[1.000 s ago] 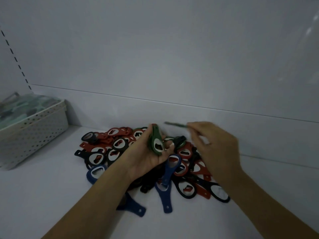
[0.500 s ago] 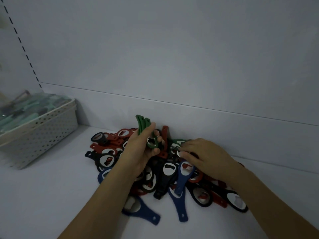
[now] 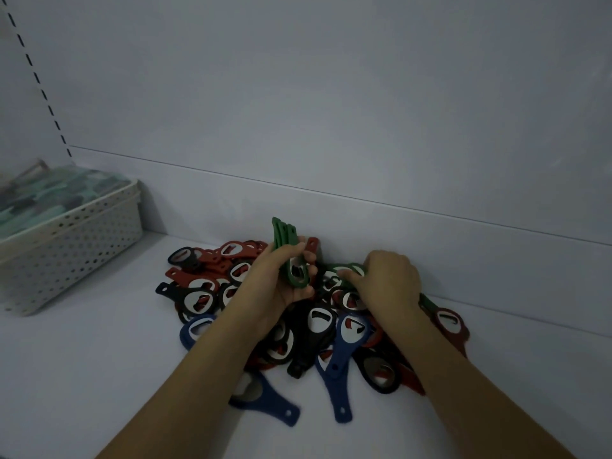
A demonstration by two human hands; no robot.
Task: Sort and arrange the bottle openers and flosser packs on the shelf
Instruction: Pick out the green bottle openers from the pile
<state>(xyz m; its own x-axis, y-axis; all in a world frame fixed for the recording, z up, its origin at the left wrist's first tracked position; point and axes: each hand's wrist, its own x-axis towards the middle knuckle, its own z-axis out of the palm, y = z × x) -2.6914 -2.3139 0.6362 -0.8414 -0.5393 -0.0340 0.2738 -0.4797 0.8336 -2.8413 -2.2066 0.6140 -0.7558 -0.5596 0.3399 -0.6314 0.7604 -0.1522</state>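
On a white shelf (image 3: 82,359), the left hand (image 3: 275,283) grips a stack of green bottle openers (image 3: 287,250), handles upright. The right hand (image 3: 385,283), fingers curled, reaches into the mixed pile of openers (image 3: 318,326) on another green opener (image 3: 344,268); whether it has hold is unclear. Flosser packs (image 3: 49,193) fill the perforated basket (image 3: 76,240) at left.

basket (image 3: 76,236) left on shelf (image 3: 82,376) — opener pile (image 3: 205,299) right of it, against back wall (image 3: 331,94)

Held openers (image 3: 287,250): showing dark green.
Pile of openers (image 3: 318,326): mixing red, black, blue, green, with silvery metal insets.
Basket (image 3: 71,243): showing white, dotted with holes.
Packs in basket (image 3: 49,190): showing teal and grey.
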